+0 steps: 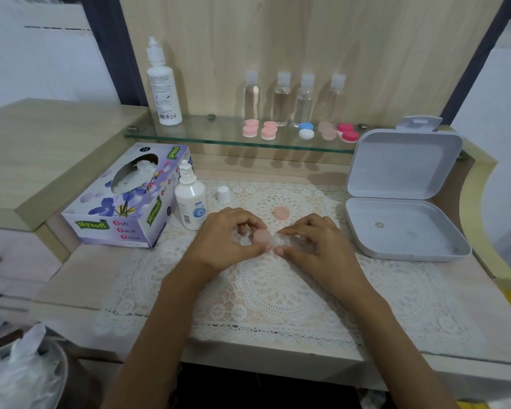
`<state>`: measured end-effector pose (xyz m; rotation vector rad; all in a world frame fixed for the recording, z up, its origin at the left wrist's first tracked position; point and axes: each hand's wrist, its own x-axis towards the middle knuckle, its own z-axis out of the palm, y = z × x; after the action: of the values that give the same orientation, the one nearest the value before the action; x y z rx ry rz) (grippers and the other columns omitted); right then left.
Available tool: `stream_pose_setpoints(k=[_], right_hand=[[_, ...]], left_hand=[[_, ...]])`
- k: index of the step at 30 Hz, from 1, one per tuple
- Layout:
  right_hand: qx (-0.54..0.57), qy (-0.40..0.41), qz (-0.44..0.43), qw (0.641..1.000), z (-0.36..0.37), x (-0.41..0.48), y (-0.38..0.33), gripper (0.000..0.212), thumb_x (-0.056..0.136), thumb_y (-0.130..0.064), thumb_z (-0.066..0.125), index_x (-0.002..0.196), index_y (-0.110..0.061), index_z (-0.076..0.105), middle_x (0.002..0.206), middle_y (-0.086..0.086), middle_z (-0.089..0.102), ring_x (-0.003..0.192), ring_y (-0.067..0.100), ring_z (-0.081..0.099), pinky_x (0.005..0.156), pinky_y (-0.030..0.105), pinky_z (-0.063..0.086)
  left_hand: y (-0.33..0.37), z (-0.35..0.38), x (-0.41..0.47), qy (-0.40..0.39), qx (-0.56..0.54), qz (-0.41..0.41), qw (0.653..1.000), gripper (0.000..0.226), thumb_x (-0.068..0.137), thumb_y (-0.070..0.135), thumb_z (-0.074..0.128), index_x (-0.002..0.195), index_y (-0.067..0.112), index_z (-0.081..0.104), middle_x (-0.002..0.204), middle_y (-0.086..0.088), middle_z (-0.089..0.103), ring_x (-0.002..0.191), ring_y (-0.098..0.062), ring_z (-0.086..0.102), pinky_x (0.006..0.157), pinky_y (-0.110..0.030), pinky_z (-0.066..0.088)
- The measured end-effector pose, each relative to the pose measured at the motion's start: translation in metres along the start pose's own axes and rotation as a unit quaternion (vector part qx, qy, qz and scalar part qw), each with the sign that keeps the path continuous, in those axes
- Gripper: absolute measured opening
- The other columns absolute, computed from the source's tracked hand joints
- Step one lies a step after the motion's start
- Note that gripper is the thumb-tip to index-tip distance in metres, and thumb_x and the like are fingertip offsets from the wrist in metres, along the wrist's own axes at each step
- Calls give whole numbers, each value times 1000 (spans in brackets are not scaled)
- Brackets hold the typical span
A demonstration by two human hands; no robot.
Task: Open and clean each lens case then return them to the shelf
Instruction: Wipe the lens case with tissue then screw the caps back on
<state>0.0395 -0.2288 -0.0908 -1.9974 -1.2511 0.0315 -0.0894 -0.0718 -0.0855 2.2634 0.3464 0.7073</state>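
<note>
A translucent lens case (273, 242) lies on the lace mat (278, 290) between my hands. My left hand (227, 240) pinches its pink cap (261, 235), and my right hand (310, 242) pinches the clear end of the case. A loose pink cap (281, 213) lies on the mat just behind. On the glass shelf (213, 134) stand several closed lens cases: pink ones (250, 129), a blue and white one (306, 131), a beige one (327, 130) and a red one (348, 132).
An open solution bottle (190, 199) and its white cap (223, 194) stand beside a tissue box (124, 199) at left. An open grey box (401, 196) sits at right. A tall white bottle (161, 87) and several clear bottles (282, 98) stand on the shelf.
</note>
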Motion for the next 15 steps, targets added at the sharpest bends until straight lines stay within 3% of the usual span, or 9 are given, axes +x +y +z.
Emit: stream_pose_setpoints(k=[3, 9, 15], right_hand=[[-4, 0, -2, 1000, 0, 0, 0, 35, 77, -46, 72, 108, -28, 70, 101, -14, 56, 101, 6, 45, 79, 27, 44], [0, 0, -6, 1000, 1, -1, 0, 35, 77, -46, 72, 107, -29, 71, 99, -15, 56, 100, 5, 45, 78, 25, 42], [0, 0, -5, 1000, 2, -1, 1, 35, 76, -46, 72, 107, -30, 71, 99, -16, 56, 99, 5, 45, 77, 26, 42]], left_hand=[[-1, 0, 0, -4, 3, 3, 1000, 26, 66, 22, 86, 89, 23, 74, 81, 15, 65, 75, -7, 55, 70, -9, 40], [-2, 1, -2, -15, -31, 2, 999, 33, 64, 30, 75, 96, 24, 75, 89, 10, 68, 81, -13, 62, 77, -25, 52], [0, 0, -3, -35, -32, 11, 999, 39, 64, 29, 65, 102, 27, 73, 92, 13, 69, 85, -14, 63, 82, -31, 53]])
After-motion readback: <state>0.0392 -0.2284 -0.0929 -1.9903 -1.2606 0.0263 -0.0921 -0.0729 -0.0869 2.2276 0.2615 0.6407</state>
